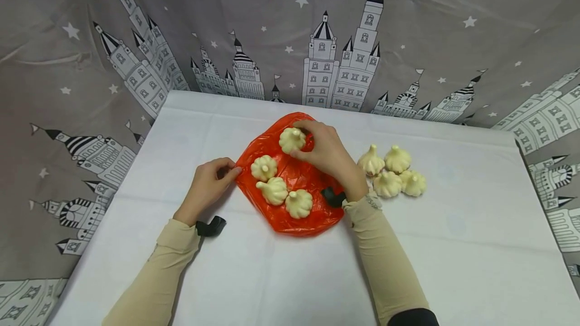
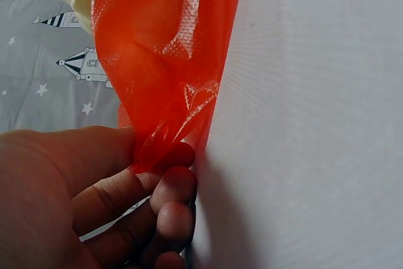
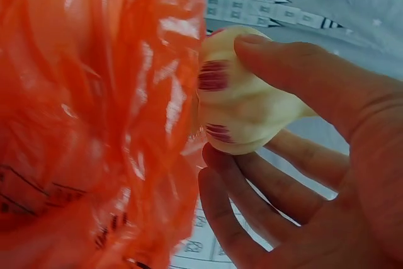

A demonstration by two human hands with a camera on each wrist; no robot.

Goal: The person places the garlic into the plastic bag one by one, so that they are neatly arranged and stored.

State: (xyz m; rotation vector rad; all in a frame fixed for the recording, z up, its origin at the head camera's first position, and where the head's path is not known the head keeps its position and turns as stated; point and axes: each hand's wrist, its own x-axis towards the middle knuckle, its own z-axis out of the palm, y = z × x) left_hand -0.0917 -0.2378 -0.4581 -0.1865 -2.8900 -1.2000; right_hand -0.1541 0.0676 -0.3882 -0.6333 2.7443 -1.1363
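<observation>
A garlic bulb (image 1: 291,140) with reddish-purple streaks is held over the far part of a red plastic bag (image 1: 317,223); whether it touches the film cannot be told. Three more bulbs (image 1: 274,191) lie on the bag's nearer left part. The bag's far edge sits just short of the far edge of the white-covered table (image 1: 254,275). White cloth stretches between the forearms and, to the right, past four grouped bulbs (image 1: 388,184) to the table's side edge. The right hand (image 1: 328,152) grips the held bulb, thumb against one side and fingers against the other. The left hand (image 1: 208,187) pinches the bag's left edge between thumb and fingers. Black print (image 3: 38,193) on the bag is unreadable.
</observation>
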